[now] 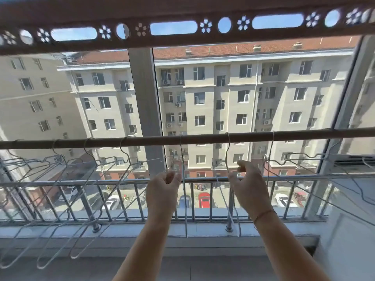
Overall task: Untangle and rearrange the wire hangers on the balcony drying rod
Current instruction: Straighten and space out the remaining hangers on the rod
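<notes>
A brown drying rod (203, 137) runs across the window at mid height. Several wire hangers (85, 179) hang slanted and overlapping on its left part. One hanger (185, 199) hangs edge-on near the middle, and another hanger (235, 216) hangs edge-on to its right. More hangers (294, 159) spread out at the far right. My left hand (164, 187) is raised, with loosely curled fingers just left of the middle hanger's wire and nothing gripped. My right hand (248, 181) has thumb and fingers apart, its fingertips at the wire of the second hanger.
A metal balcony railing (121, 182) runs behind the hangers, with a window sill (203, 228) below it. A vertical window post (145, 98) stands behind the rod. A carved wooden beam (182, 11) crosses overhead. A white wall panel (349, 240) stands at the right.
</notes>
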Tool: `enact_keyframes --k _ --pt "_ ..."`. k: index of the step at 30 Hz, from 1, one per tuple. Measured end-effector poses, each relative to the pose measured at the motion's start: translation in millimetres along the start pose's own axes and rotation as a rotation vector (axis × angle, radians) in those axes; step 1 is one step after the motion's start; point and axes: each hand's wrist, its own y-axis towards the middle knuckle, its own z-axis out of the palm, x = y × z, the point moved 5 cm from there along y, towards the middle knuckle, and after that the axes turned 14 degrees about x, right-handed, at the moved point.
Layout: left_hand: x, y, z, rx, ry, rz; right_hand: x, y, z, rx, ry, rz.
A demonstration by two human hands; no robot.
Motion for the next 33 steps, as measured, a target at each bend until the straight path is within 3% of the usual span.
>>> enact_keyframes --k 3,8,12,22,27,33 --pt "-0.2 -7.3 -34.8 -0.079 0.025 0.045 39.1 -15.1 8.6 -0.082 0.008 -0.119" --pt "4.0 -11.5 -119.2 -0.258 0.121 0.121 111.6 -34.8 72.2 0.103 0.111 -0.294" --pt "19.6 -10.0 -186.2 -0.341 0.201 0.121 147.5 -43.7 132.8 0.138 0.146 -0.308" --pt "60.1 18.7 -238.9 -0.046 0.259 0.051 156.5 -39.8 229.0 0.098 0.145 0.019" --pt "71.1 31.3 -226.3 0.125 0.239 0.042 152.9 -39.2 227.0 0.028 0.091 0.063" --pt "77.0 40.6 -202.5 0.236 0.001 -0.04 139.0 -32.5 205.1 -0.009 0.086 0.102"
